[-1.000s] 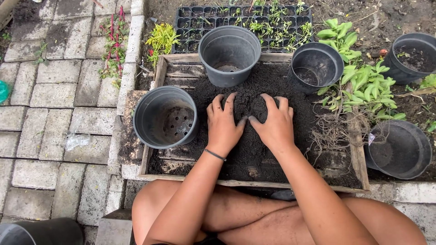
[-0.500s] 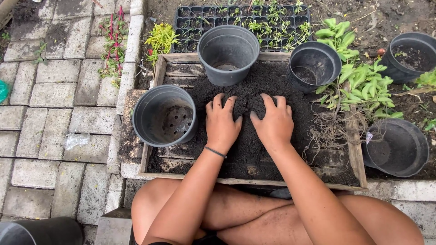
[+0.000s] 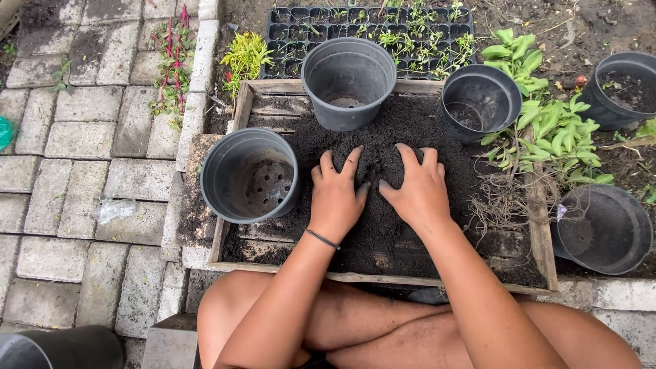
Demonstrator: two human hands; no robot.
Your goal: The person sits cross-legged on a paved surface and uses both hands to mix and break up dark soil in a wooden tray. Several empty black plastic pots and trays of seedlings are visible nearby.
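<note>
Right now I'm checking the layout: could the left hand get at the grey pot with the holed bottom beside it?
Probably yes. The left hand rests on the soil right next to the grey pot, which stands on the wooden tray's left edge, and nothing lies between them.

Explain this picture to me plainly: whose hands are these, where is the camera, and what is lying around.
There is no machine here. The one view comes from a camera worn on a person's head, looking down, so the arms and folded legs at the bottom are that person's own.

The left hand and right hand lie side by side, fingers spread, pressed into a mound of dark soil. Neither grips an object. The soil fills a shallow wooden tray.

On the tray stand empty grey plastic pots: one at its left edge, one at the far edge, one at the far right corner. Behind lies a black seedling tray; leafy green plants lie to the right. Paving stones cover the left.
</note>
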